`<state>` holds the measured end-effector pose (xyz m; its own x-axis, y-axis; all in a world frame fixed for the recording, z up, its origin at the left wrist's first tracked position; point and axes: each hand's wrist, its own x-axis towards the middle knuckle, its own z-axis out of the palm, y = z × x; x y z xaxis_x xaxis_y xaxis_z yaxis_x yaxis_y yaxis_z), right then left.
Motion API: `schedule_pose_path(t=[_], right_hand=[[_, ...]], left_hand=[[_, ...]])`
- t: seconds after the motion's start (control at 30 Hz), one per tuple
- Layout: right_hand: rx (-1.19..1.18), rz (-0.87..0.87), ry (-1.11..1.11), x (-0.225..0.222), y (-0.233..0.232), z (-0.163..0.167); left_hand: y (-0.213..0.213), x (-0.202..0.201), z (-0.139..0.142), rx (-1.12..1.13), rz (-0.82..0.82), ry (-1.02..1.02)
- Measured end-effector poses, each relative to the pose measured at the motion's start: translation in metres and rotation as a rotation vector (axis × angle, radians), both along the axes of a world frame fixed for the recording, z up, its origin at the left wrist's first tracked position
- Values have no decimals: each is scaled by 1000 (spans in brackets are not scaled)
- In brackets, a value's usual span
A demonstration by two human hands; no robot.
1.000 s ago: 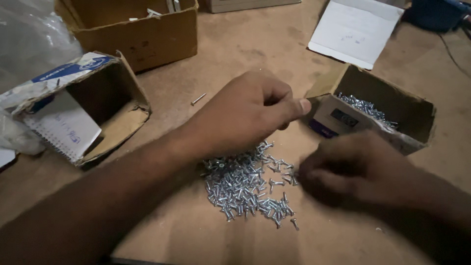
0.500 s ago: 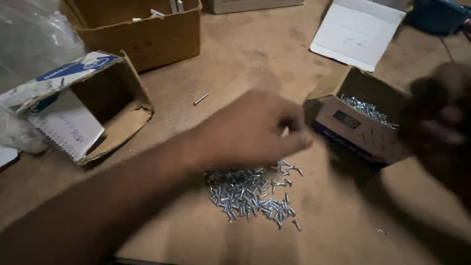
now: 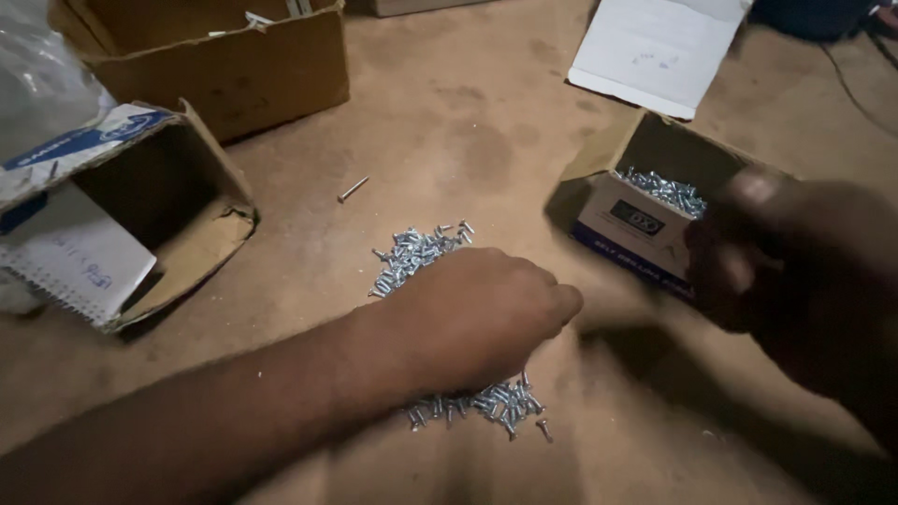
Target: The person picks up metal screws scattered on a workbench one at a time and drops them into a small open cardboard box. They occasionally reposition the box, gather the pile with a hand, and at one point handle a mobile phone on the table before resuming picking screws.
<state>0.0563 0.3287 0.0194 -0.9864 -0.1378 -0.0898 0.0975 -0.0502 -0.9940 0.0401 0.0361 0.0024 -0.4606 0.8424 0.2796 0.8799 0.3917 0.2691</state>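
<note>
Screws (image 3: 412,254): we see a loose pile on the counter (image 3: 449,140), many left.
Box (image 3: 645,201): partly filled.
Left hand (image 3: 477,313): curled over the pile.
Right hand (image 3: 804,266): blurred, grip unclear.

One head-worn view looks steeply down, close above the screw pile (image 3: 426,257), the small screw box (image 3: 645,215) just right of it.

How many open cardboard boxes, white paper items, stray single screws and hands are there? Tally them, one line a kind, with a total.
Open brown cardboard boxes: 3 – large box, side-lying box, small screw-filled box
White paper items: 2 – sheet, spiral notepad
Stray silver screw: 1
Bare hands: 2 – left hand, right hand
Total: 8
</note>
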Motion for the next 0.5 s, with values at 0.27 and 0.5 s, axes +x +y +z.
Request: schedule_pose_path(t=[0.27, 0.5], right_hand=[[779, 388, 287, 25, -57, 5], [1037, 514, 340, 18, -95, -13]], left_hand=[[-19, -43, 5, 495, 104, 200], [-44, -70, 12, 1047, 154, -1522]])
